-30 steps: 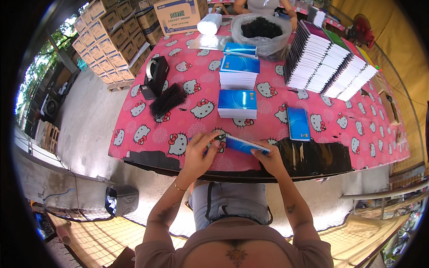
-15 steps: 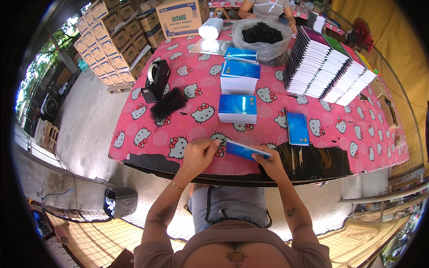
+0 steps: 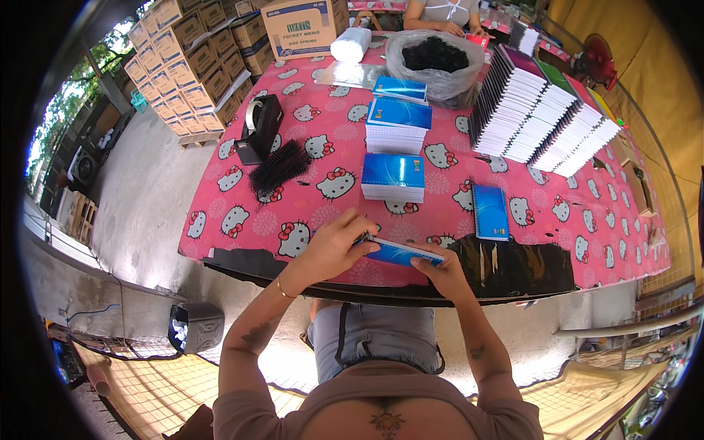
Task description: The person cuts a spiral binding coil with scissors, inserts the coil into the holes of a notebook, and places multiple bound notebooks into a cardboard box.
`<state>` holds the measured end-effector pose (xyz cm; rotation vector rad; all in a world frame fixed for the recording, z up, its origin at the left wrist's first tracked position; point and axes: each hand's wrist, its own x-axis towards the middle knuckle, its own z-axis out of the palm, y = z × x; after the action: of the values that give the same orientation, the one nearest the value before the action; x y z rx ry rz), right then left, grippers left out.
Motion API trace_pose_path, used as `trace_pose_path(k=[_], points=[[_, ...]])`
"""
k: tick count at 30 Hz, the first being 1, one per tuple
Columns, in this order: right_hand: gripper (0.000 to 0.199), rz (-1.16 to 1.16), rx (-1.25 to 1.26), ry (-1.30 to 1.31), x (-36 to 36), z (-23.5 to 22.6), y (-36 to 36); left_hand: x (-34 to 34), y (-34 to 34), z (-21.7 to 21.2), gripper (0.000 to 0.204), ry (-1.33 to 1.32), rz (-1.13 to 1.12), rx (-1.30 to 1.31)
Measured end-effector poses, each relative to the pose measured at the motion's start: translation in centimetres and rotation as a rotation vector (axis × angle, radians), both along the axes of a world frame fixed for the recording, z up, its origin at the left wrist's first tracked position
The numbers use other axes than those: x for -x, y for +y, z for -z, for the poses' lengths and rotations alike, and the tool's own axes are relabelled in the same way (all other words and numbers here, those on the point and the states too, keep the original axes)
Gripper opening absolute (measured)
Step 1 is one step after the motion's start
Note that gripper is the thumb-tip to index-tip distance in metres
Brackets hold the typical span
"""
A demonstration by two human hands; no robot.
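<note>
A small blue-covered notebook (image 3: 400, 254) is held low over the table's front edge, its white page edge turned up. My right hand (image 3: 442, 269) grips its right end, thumb on the cover. My left hand (image 3: 339, 246) is closed at the other end, around a small dark thing I cannot make out; the fingers hide most of it. Another blue spiral notebook (image 3: 490, 212) lies flat to the right. Beyond my hands stand stacks of blue-covered pads: a near stack (image 3: 393, 176), a taller stack (image 3: 398, 126) and a far one (image 3: 400, 89).
Black plastic coils (image 3: 279, 169) lie beside a black tape dispenser (image 3: 259, 129) at left. A bag of black coils (image 3: 433, 62) and tall notebook stacks (image 3: 524, 110) stand farther back. Cartons (image 3: 183, 70) are piled beyond the table. Another person's hands (image 3: 466, 31) are at the far side.
My left hand has moved right and turned over the notebook's left end. The notebook stays in my right hand. Across the table, the other person's hands have come together near a red item.
</note>
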<state>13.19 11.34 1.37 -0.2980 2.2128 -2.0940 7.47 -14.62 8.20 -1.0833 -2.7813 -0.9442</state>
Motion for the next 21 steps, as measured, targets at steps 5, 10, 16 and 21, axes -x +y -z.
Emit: trace_pose_path(k=[5,10,16,21], points=[[0.028,0.076,0.012,0.013,-1.0,-1.6,-1.3,-4.2,3.8,3.2,0.057,0.526,-0.332,0.143],[0.029,0.091,-0.071,0.129,-1.0,0.3,-0.9,-2.2,2.6,4.0,0.037,0.455,-0.237,0.066],[0.029,0.054,-0.075,0.066,-1.4,-0.8,0.3,-0.6,2.1,2.1,0.035,0.427,-0.097,0.114],[0.029,0.135,0.066,0.07,-1.7,-1.4,-0.8,-4.6,3.5,6.6,0.092,0.569,-0.273,0.4]])
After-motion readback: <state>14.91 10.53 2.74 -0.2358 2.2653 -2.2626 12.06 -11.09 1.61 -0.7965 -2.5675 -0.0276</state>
